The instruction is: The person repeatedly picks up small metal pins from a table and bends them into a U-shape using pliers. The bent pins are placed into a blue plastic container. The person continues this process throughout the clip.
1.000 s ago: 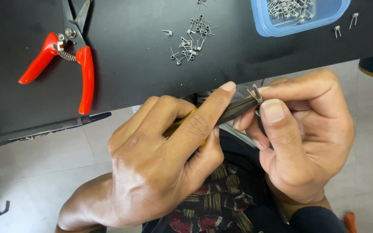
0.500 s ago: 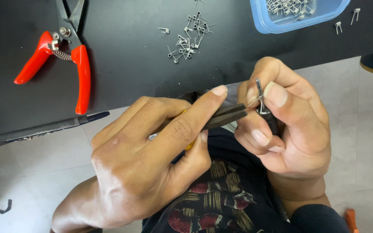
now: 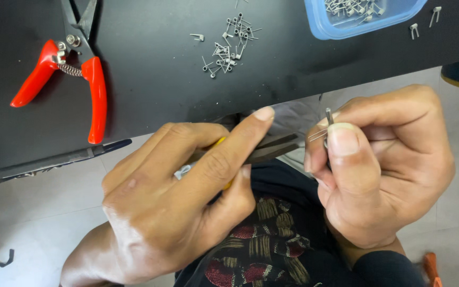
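Two hands are in view: one left hand (image 3: 187, 212) at about seven o'clock and one right hand (image 3: 383, 170) at about four o'clock. One pair of pliers (image 3: 272, 150) sits between them, near the centre. One small wire coil (image 3: 326, 125) is pinched at three o'clock. One red-handled cutter (image 3: 75, 74) lies at ten o'clock. One blue tray (image 3: 341, 29) sits at one o'clock, its coils too many and too crowded to count. Two loose coils (image 3: 423, 24) lie just right of it. One scattered heap of coils (image 3: 227, 48) lies at twelve o'clock, roughly fifteen to twenty pieces, too tangled to count exactly.
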